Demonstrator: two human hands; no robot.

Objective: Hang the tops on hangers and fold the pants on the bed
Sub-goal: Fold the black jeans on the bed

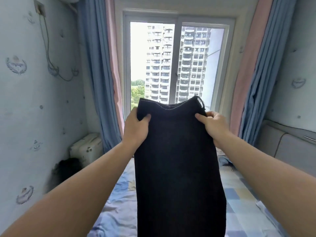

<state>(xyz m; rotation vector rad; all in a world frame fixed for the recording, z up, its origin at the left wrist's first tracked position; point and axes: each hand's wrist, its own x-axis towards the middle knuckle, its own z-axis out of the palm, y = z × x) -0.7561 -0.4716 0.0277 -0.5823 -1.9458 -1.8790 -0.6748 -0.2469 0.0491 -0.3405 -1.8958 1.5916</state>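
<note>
My left hand and right hand each pinch the black pants' top corners, hanging above the bed.

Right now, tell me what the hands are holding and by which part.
Both hands, left and right, hold the dark pants up by the top edge, one hand at each side.

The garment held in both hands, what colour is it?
Plain black, no pattern: the garment shows best in the head view.
</note>
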